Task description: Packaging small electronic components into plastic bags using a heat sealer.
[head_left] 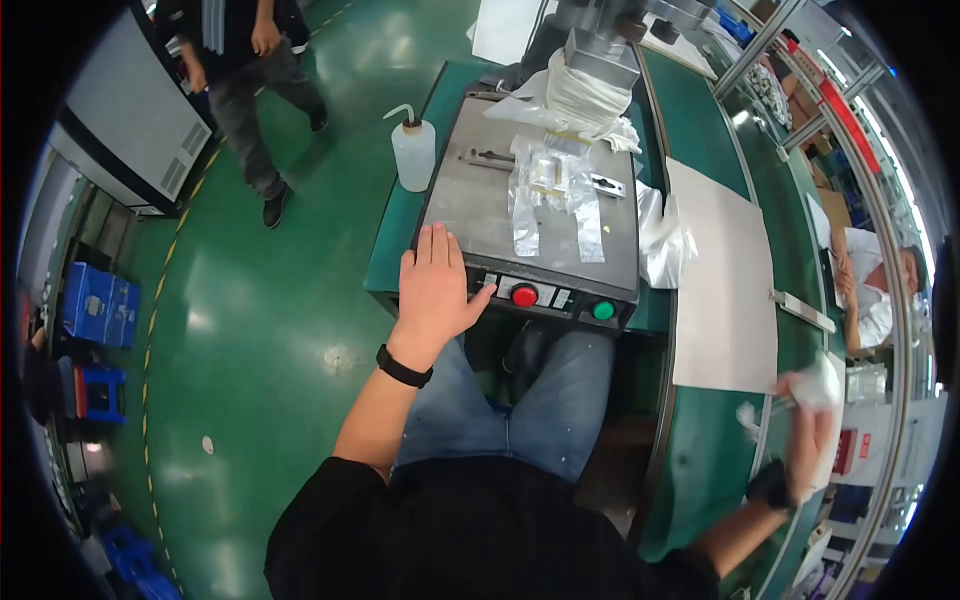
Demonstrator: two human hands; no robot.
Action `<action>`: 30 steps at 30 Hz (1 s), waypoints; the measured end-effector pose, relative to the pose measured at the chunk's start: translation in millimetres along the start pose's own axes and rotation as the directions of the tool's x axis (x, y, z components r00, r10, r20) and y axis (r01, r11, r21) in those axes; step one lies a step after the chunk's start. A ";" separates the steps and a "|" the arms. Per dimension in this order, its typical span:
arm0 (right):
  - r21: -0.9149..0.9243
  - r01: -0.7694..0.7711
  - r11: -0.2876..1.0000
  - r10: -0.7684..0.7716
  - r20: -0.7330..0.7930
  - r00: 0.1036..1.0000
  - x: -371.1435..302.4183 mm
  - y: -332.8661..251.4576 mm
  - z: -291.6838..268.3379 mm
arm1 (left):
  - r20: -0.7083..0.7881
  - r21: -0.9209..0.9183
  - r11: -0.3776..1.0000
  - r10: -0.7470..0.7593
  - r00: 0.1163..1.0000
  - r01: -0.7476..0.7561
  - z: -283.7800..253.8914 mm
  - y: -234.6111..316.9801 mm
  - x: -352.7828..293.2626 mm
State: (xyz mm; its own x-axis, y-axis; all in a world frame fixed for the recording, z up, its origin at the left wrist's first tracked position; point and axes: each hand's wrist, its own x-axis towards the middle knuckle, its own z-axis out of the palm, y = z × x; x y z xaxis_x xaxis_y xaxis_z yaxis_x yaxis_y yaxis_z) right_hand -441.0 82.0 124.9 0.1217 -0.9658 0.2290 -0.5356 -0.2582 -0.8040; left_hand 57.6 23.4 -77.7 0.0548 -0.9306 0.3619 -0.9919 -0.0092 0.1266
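My left hand [436, 285] lies flat on the front left corner of a grey press machine [470, 225], fingers stretched out and thumb over the front panel. That panel carries a red button [524, 295] close to the thumb and a green button [603, 310] farther right. Off to the right, over the side bench, my right hand [803, 445] is blurred by motion. Its fingers seem closed around a whitish thing [822, 388], too smeared to name. On the machine's top sit a clear block-like fixture [548, 172] and strips of clear film [525, 225].
White cloths [585, 95] are heaped under the press head [603, 58]. A squeeze bottle [413, 152] stands left of the machine. Clear plastic bags [664, 240] lie at its right, beside a pale board [725, 290] on the green bench. One person [245, 75] stands ahead left; another [868, 285] sits far right.
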 end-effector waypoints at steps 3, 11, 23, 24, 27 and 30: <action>0.354 -0.153 0.923 0.007 0.381 0.925 77.8 8.1 133.3 | -0.052 -0.036 0.999 0.020 0.998 -0.022 3.9 -17.2 -5.4; -0.119 0.139 0.983 -0.107 0.241 0.964 231.0 21.8 348.8 | -0.177 -0.355 0.928 0.053 0.983 -0.114 12.3 -44.1 -17.5; -0.664 0.359 0.656 -0.195 0.311 0.930 240.6 3.2 382.2 | -0.148 -0.447 0.894 -0.042 0.988 -0.029 13.3 -52.5 -19.5; -0.666 0.341 0.664 -0.157 0.321 0.934 239.0 3.2 378.7 | -0.159 -0.471 0.882 -0.111 0.981 0.023 14.3 -53.2 -20.9; -0.599 0.380 0.704 -0.207 0.338 0.918 243.1 19.0 360.0 | -0.097 -0.581 0.804 -0.220 0.971 0.124 27.3 -61.1 -26.9; -0.454 0.505 0.734 -0.387 0.332 0.860 234.8 40.6 330.8 | 0.060 -0.724 0.646 -0.293 0.954 0.244 41.0 -70.4 -33.8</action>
State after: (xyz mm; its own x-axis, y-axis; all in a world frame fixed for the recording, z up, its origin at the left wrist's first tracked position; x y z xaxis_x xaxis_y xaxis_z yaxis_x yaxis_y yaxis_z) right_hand -157.8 -163.4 -35.6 0.5896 -0.7391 0.3255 -0.7111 -0.6662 -0.2246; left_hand 120.9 40.5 -136.6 0.3359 -0.9074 0.2525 -0.5443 0.0318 0.8383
